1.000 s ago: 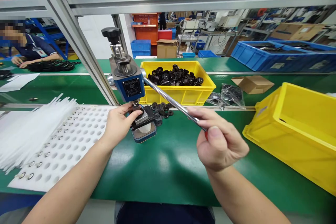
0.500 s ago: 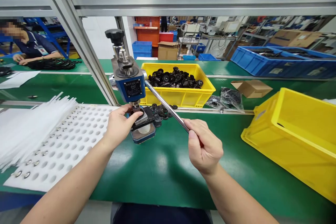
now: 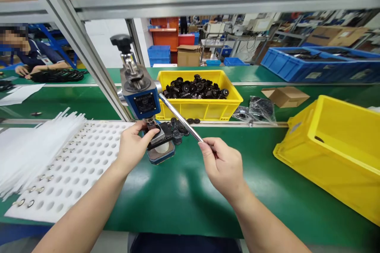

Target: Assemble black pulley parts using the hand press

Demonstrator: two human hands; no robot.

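A blue hand press [image 3: 145,104] with a black knob on top stands on the green table [image 3: 178,197]. My left hand [image 3: 133,144] is at its ram, thumb and fingers closed around a small dark part [image 3: 152,128] over the metal fixture. Fingers of my right hand [image 3: 222,162] wrap the end of the press's silver lever [image 3: 181,118], which slopes down to the right. Small black round parts [image 3: 178,130] lie behind the press base.
A yellow bin [image 3: 198,107] of black parts stands behind, another yellow bin [image 3: 335,158] at right. White perforated foam [image 3: 89,158] and white strips [image 3: 38,150] lie left. A metal post [image 3: 86,47] rises beside the press. A person [image 3: 38,55] sits far left.
My right hand has shifted slightly left, its grip on the lever end now looser-looking with the thumb along it. The view has moved slightly. My left hand stays at the ram.
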